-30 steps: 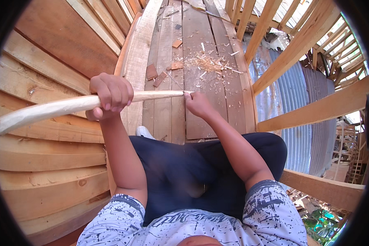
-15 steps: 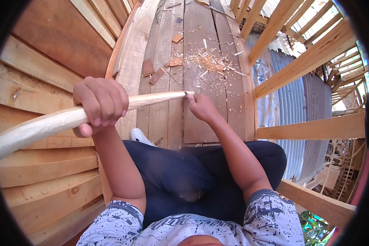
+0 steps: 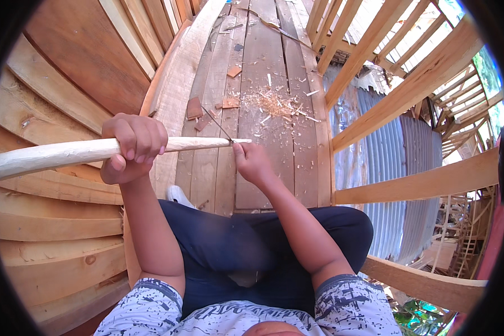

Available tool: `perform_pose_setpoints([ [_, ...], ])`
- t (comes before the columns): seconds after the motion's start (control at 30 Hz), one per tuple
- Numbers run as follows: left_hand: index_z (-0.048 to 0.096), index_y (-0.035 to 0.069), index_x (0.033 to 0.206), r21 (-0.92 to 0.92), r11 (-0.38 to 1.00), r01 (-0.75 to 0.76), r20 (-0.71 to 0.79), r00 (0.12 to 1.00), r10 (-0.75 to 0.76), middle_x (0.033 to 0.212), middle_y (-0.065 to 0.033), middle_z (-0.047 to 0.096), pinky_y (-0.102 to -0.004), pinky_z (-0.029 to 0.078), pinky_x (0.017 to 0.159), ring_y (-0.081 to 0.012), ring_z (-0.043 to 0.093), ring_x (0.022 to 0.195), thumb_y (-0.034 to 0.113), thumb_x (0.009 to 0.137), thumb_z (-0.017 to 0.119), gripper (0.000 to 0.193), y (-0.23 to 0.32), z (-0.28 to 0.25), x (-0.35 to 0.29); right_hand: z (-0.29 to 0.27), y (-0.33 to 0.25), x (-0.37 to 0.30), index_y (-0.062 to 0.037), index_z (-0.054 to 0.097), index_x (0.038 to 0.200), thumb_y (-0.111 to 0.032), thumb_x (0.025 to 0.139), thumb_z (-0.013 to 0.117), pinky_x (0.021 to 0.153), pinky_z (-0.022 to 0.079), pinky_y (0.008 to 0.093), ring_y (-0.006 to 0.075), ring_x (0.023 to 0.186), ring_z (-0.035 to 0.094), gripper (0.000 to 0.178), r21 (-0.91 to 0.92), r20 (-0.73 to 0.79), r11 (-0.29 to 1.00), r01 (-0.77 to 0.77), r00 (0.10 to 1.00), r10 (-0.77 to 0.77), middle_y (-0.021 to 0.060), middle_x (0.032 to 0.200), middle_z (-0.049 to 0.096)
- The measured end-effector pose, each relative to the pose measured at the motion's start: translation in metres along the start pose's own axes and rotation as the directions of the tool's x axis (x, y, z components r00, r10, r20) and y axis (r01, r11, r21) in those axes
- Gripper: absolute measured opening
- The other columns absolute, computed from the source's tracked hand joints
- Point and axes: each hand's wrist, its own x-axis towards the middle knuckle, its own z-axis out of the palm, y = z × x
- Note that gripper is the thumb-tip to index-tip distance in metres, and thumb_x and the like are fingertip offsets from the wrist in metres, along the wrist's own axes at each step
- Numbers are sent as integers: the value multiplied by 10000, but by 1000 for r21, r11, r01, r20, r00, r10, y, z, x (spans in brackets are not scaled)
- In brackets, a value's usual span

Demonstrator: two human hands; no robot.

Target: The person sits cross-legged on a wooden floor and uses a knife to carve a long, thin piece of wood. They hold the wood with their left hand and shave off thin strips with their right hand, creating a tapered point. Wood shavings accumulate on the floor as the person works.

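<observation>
A long, pale, peeled wooden pole (image 3: 61, 155) runs almost level from the left rim to its narrow tip over the floor. My left hand (image 3: 133, 147) is closed around its thinner part, fingers over the top and thumb below. Near the tip, my right hand (image 3: 255, 161) is closed on a knife, whose thin dark blade (image 3: 217, 124) slants up and to the left. The blade crosses the pole a little short of the tip. My right fingers hide the knife's handle.
Curled wood shavings (image 3: 274, 105) lie on the plank floor (image 3: 260, 185), with several reddish-brown tile pieces (image 3: 194, 108) beside them. A plank wall (image 3: 56, 235) stands at left. Wooden railings (image 3: 403, 176) line the right side, with corrugated metal sheets (image 3: 378, 157) beyond. My crossed legs (image 3: 224, 252) are below.
The pole has tilted to nearly level, its left part rising and its tip dropping. My right hand and the blade have shifted left along it, farther from the tip. The view has shifted slightly.
</observation>
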Motion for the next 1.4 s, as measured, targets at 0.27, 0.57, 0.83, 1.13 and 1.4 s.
perform_pose_setpoints([
  [0.27,453,132,794,106,994,-16,-234,971,40,681,2,439,-319,392,643,-137,441,590,311,911,597,257,-1,8,-3,-7,8,1,52,658,817,-343,999,487,666,459,524,450,721,630,467,-132,-15,979,-154,988,154,290,725,620],
  [0.57,473,120,775,35,999,-39,-132,990,43,665,-4,455,-318,410,621,-136,448,575,299,900,635,272,-2,2,-4,-2,33,4,55,681,841,-365,1000,474,744,479,543,465,800,648,495,-201,-53,948,-247,969,242,302,796,652],
  [0.83,462,101,743,52,998,-38,-177,983,47,642,-20,463,-321,418,603,-144,441,570,283,885,656,301,3,2,-6,-11,-31,9,66,650,817,-360,1013,468,692,467,520,458,758,642,503,-63,136,984,-166,975,174,303,750,630],
  [1.13,458,110,740,52,998,-26,-204,978,36,634,0,435,-320,403,610,-141,432,569,289,882,661,305,2,11,-3,11,2,3,46,591,771,-304,1019,465,560,396,499,435,578,555,447,-35,-128,991,131,983,-134,265,627,550],
  [1.4,466,81,726,47,999,-19,-154,988,26,624,-39,461,-308,387,586,-152,435,570,262,851,675,303,-6,33,-1,13,7,-1,33,674,872,-284,1003,481,701,474,553,495,777,625,394,-23,-140,999,43,989,-46,294,799,647],
])
